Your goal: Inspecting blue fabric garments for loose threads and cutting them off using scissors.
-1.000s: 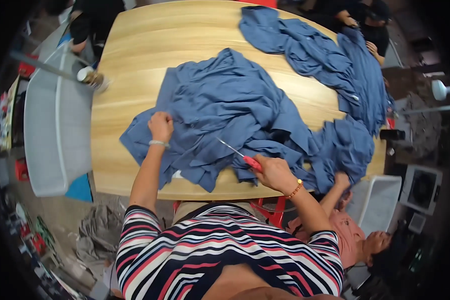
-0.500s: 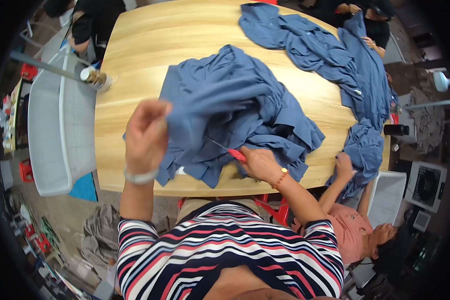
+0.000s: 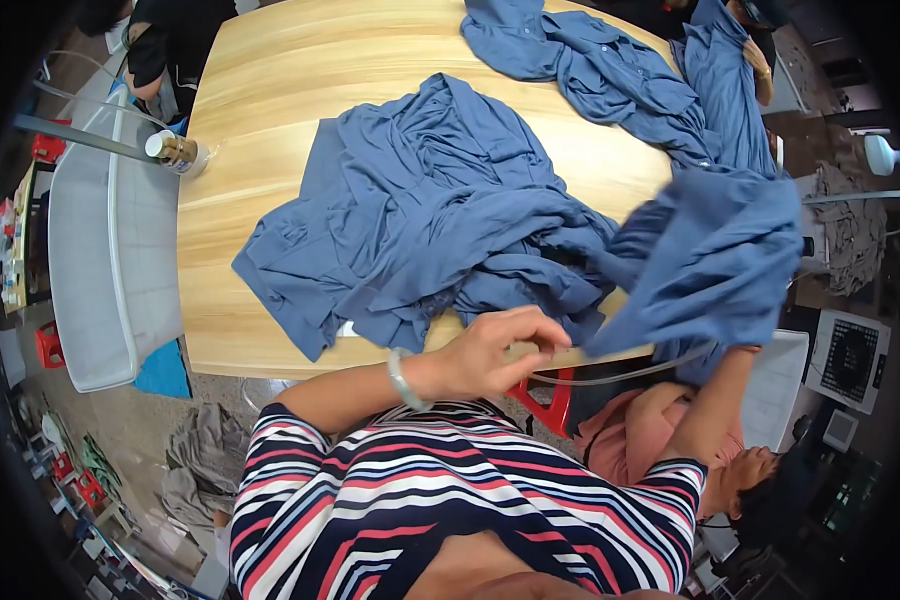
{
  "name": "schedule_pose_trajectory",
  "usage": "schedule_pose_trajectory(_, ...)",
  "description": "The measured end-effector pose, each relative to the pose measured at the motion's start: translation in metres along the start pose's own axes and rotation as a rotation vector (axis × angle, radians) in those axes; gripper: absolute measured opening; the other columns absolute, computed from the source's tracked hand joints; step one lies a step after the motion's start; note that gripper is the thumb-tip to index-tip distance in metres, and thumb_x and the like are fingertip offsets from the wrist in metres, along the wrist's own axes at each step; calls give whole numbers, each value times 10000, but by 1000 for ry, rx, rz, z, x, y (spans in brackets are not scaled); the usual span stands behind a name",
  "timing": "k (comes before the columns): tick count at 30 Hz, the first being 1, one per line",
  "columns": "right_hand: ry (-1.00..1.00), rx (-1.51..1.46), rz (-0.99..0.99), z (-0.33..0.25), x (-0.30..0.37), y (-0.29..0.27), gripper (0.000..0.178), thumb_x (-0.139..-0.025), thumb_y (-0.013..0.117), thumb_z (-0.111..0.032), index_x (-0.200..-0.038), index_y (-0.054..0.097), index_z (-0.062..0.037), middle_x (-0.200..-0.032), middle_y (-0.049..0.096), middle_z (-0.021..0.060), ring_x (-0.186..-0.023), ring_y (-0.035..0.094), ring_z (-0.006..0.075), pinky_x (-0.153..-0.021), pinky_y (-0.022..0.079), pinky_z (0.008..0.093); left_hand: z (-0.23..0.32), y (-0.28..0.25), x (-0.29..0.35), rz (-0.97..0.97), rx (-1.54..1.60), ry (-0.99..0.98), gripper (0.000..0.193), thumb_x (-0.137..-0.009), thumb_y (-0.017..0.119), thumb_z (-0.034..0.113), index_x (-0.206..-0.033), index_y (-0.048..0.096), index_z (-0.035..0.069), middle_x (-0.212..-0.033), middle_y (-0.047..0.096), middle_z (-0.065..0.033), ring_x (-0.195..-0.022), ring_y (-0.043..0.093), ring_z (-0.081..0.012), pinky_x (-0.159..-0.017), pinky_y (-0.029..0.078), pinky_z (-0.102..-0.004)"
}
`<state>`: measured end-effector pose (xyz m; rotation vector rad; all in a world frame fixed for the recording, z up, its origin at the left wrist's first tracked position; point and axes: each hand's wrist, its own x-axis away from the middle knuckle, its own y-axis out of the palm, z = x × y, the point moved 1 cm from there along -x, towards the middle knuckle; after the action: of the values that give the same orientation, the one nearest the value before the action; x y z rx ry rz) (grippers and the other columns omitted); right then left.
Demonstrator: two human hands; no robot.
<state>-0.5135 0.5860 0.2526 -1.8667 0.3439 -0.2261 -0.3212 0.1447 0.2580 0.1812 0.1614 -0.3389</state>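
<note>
My left hand [image 3: 500,350] is at the table's front edge with its fingers curled toward the thumb. A thin pale strip [image 3: 630,378] runs to the right from near these fingers; whether they hold it is unclear. My right forearm [image 3: 715,405] reaches to the right, its hand hidden behind a raised, blurred fold of blue cloth [image 3: 715,265]. That fold meets the right side of a crumpled blue garment [image 3: 400,200] spread on the table. The red-handled snips are not visible.
More blue garments [image 3: 625,80] lie along the far right of the wooden table [image 3: 270,80], by a person's hand. A seated person in pink [image 3: 620,430] is close on my right. At left stand a jar [image 3: 178,153] and a white tub [image 3: 90,280]; a red stool [image 3: 545,405] is under the edge.
My left hand has moved from the garment's left side to the front edge. My right hand has swung right, behind the raised cloth. The main garment now lies flatter.
</note>
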Motion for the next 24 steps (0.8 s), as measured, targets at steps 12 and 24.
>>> schedule_pose_trajectory(12, 161, -232, -729, -14, 121, 93, 223, -855, 641, -176, -875, 559, 30, -625, 610, 93, -474, 592, 193, -468, 470, 325, -174, -94, 130, 220, -1153, -540, 531, -688, 712, 134, -1176, 524, 38, -1083, 556, -155, -1039, 506, -343, -874, 393, -421)
schedule_pose_trajectory(24, 225, -479, -605, 8, 22, 39, 244, -887, 614, -316, -820, 564, -87, -597, 622, 51, -486, 611, 163, -388, 410, 251, -43, -274, 54, 1008, -1419, -68, 407, -847, 613, 76, -1233, 516, -7, -1214, 546, -148, -1153, 490, -293, -1002, 364, -381)
